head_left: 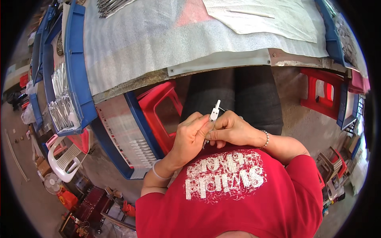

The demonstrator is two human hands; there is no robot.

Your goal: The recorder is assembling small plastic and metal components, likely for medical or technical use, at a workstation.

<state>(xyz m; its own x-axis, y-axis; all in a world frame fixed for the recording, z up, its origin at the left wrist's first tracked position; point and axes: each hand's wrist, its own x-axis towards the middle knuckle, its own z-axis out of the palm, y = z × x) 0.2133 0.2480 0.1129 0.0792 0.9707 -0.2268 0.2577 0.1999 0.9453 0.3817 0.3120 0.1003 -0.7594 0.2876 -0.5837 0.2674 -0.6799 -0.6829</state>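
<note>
Above my lap, my left hand (192, 135) pinches a small white pointed piece (214, 112) between thumb and fingers. The piece has a narrow tip pointing away from me and dark dots on its broader part. My right hand (234, 130) presses up against it from the other side, thumb and forefinger closed together. Beside the tip, a thin dark wire or pin sticks out near the right forefinger. What the right fingertips grip is hidden. A small dark bit shows below the left fingers, too small to name.
Ahead stands a table (135, 47) covered in white foam sheet, with a thin rod (250, 13) on a white cloth. To the left are a blue tray (75, 47) of silvery parts and a lower blue tray (115, 131) with white-tipped pieces. Red stools (156, 107) stand beneath the table.
</note>
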